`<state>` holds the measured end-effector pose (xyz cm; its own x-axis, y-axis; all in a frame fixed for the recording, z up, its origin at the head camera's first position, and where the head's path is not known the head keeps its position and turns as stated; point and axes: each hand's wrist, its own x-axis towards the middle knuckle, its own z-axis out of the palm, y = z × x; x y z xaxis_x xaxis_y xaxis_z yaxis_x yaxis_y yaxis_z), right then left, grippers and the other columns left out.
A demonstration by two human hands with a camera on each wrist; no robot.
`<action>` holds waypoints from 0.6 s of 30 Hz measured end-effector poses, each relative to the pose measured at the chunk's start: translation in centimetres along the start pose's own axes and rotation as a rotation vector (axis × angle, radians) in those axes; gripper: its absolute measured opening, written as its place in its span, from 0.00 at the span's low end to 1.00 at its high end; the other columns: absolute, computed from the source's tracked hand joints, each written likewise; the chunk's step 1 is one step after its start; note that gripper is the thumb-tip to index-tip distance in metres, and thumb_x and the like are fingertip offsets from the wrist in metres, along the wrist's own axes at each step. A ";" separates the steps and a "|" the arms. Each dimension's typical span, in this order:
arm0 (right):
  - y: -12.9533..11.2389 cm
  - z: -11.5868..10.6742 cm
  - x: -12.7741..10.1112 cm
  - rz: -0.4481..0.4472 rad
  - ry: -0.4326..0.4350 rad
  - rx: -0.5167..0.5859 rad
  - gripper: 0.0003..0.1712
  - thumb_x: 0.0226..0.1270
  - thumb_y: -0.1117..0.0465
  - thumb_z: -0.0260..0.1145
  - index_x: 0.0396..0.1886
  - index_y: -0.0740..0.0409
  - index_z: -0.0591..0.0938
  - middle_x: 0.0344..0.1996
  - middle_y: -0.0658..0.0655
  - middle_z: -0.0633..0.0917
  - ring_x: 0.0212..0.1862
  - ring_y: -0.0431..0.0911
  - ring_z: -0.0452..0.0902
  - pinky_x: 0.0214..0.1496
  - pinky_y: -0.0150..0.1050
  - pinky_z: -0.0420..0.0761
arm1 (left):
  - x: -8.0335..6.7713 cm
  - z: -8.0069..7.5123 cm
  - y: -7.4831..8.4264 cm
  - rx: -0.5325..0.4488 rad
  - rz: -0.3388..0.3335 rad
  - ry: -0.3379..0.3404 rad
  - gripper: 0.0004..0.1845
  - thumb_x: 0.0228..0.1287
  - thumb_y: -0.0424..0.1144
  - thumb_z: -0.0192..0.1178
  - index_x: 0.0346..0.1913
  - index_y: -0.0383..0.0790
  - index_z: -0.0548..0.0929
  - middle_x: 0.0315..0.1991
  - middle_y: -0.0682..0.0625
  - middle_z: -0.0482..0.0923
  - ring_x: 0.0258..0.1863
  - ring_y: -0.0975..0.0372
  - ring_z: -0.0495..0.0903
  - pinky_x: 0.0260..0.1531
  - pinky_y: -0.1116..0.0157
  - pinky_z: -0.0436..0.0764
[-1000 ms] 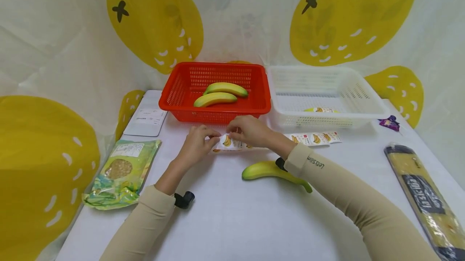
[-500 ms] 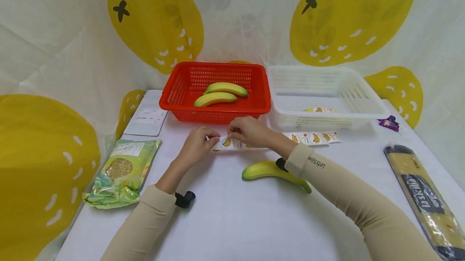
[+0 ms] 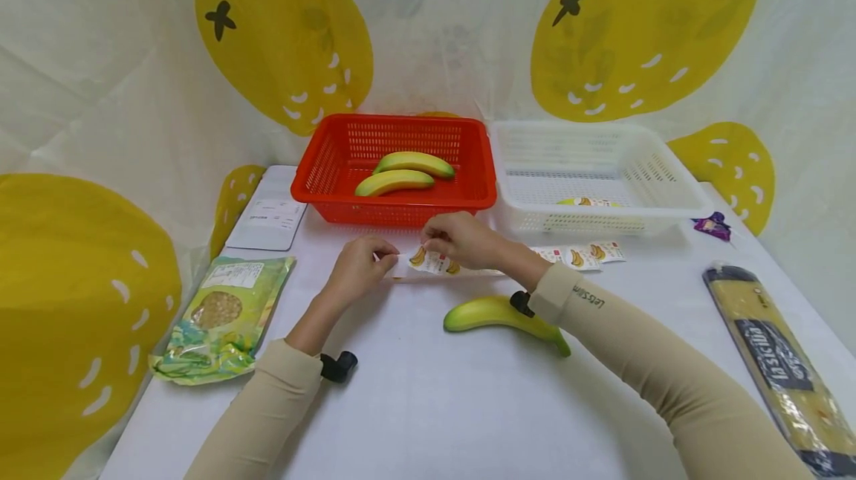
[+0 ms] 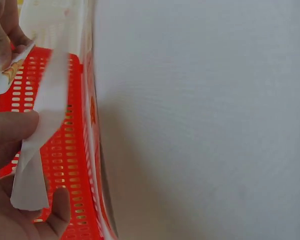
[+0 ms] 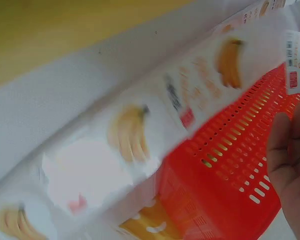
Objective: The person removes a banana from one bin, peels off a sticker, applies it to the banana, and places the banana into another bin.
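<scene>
Left hand (image 3: 356,266) pinches the white end of a strip of banana stickers (image 3: 582,257) in front of the red basket. In the left wrist view, thumb and finger hold bare backing paper (image 4: 52,100), which bends upward. Between the right hand's (image 3: 461,241) thumb and finger is a banana sticker (image 4: 12,72), lifted off the backing at its left edge. Whether its far edge still clings cannot be told. In the right wrist view, several more printed stickers (image 5: 130,132) run along the strip, blurred. A yellow-green banana (image 3: 495,313) lies below the right wrist.
Two bananas lie in the red basket (image 3: 401,212). Beside it, the white basket (image 3: 602,223) holds a stickered yellow item. A green pouch (image 3: 221,316) and a white card (image 3: 267,224) lie left; a pasta pack (image 3: 776,361) and a purple wrapper (image 3: 712,226) lie right.
The sticker's left edge has come away from the left hand, and bare white backing now shows between the hands. The right hand has shifted slightly right.
</scene>
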<state>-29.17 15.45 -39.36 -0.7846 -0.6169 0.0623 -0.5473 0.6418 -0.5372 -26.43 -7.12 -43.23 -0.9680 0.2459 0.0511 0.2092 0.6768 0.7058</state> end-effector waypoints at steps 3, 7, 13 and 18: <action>-0.1 -0.2 -0.1 0.009 0.001 0.034 0.05 0.72 0.62 0.67 0.42 0.58 0.86 0.35 0.53 0.87 0.38 0.44 0.77 0.45 0.37 0.80 | 0.1 0.0 -0.2 0.003 -0.016 0.007 0.09 0.69 0.36 0.64 0.45 0.36 0.90 0.40 0.45 0.89 0.35 0.56 0.77 0.35 0.66 0.79; -0.1 -0.5 -0.3 0.024 0.003 0.048 0.05 0.73 0.62 0.66 0.43 0.58 0.85 0.35 0.54 0.86 0.38 0.45 0.77 0.45 0.37 0.80 | 0.1 0.0 -0.2 0.005 -0.031 0.002 0.08 0.69 0.36 0.64 0.45 0.36 0.90 0.39 0.45 0.89 0.34 0.56 0.77 0.33 0.67 0.78; 0.0 -0.8 -0.6 0.031 0.022 0.041 0.05 0.72 0.62 0.67 0.43 0.58 0.85 0.34 0.53 0.86 0.37 0.45 0.76 0.43 0.36 0.79 | 0.2 0.0 0.0 0.009 -0.073 -0.025 0.09 0.70 0.36 0.64 0.47 0.37 0.90 0.41 0.46 0.89 0.36 0.56 0.77 0.34 0.67 0.78; 0.1 -1.2 -0.9 0.036 0.032 0.055 0.05 0.72 0.62 0.67 0.42 0.58 0.85 0.32 0.53 0.85 0.35 0.43 0.75 0.40 0.35 0.77 | 0.3 0.1 -0.2 0.056 -0.073 -0.005 0.10 0.69 0.37 0.65 0.48 0.38 0.90 0.43 0.45 0.88 0.42 0.53 0.78 0.45 0.58 0.81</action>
<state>-28.87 16.56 -38.45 -0.8128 -0.5784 0.0687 -0.5026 0.6369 -0.5846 -26.70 -7.10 -43.46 -0.9802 0.1978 -0.0026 0.1457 0.7308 0.6669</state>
